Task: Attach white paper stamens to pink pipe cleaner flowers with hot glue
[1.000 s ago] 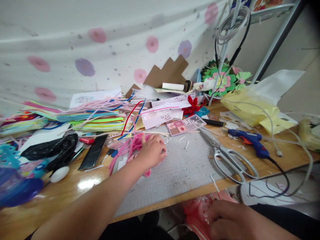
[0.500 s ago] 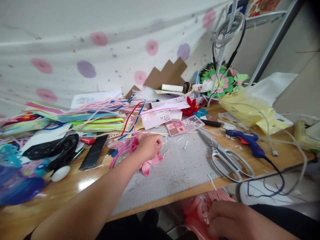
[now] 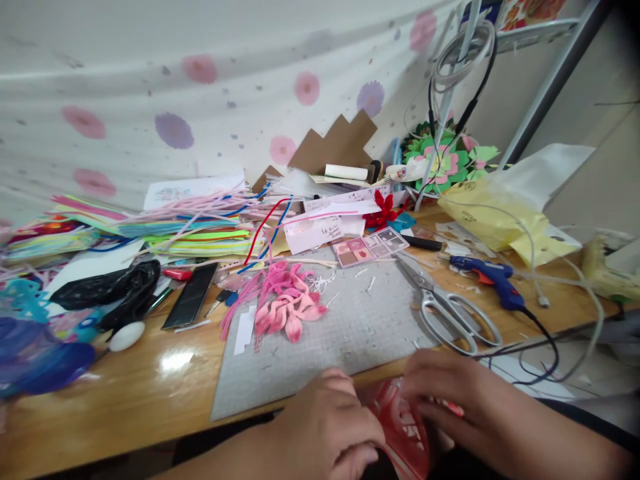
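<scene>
Both hands are low at the table's front edge, around a red plastic piece with cut-out holes. My left hand is curled against its left side. From the right, my right hand lies over its top with fingers closed on it. A pile of pink petals lies free on the grey cutting mat, well beyond both hands.
Large scissors and a blue glue gun with its black cord lie right of the mat. A small palette, a phone, a black bag, coloured paper strips and pipe cleaners crowd the back left. A yellow bag sits right.
My left hand has let go of the pink petals and pulled back to the table's front edge. My right hand has risen with the red plastic piece to meet it.
</scene>
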Motion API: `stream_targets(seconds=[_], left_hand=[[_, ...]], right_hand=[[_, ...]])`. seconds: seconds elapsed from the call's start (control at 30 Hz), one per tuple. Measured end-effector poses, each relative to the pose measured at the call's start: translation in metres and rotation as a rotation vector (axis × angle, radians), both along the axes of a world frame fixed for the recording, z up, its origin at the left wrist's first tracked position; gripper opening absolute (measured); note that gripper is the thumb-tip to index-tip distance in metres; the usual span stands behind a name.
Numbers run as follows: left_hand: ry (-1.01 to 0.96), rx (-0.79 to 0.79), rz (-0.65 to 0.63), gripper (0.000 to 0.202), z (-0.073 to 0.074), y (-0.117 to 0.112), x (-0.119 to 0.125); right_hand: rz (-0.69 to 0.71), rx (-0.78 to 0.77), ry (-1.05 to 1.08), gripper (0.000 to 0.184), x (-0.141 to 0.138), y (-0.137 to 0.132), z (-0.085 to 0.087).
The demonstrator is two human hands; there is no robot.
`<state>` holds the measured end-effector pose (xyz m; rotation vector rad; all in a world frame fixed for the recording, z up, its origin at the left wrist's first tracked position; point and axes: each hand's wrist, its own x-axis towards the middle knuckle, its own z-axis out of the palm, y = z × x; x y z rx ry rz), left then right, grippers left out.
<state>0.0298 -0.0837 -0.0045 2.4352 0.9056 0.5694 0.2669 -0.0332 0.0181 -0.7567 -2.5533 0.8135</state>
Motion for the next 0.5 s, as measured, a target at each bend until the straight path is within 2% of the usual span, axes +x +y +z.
stream_targets(seconds=[0.1, 0.2, 0.27, 0.33, 0.43, 0.47, 0.5], left_hand=[[-0.019, 0.086, 0.011, 0.016, -0.009, -0.014, -0.005], [-0.025, 0.177, 0.138, 0.022, -0.007, -0.015, -0.013], [-0.037, 0.216, 0.228, 0.024, -0.005, -0.014, -0.020], [-0.033, 0.234, 0.318, 0.026, -0.004, -0.013, -0.029], [0.059, 0.237, 0.401, 0.032, -0.008, -0.009, -0.038], [0.121, 0.232, 0.405, 0.036, -0.010, -0.008, -0.038], [0.194, 0.226, 0.399, 0.042, -0.013, -0.007, -0.036]], right_hand=[[0.045, 0.031, -0.047, 0.026, -0.023, 0.027, 0.002], [0.075, 0.121, -0.151, 0.045, -0.052, 0.056, -0.010], [0.117, 0.141, -0.253, 0.056, -0.066, 0.065, -0.019], [0.164, 0.148, -0.316, 0.062, -0.069, 0.059, -0.023], [0.255, 0.113, -0.281, 0.062, -0.057, 0.021, -0.018], [0.308, 0.074, -0.263, 0.055, -0.050, 0.005, -0.015], [0.365, 0.025, -0.258, 0.040, -0.043, -0.012, -0.013]])
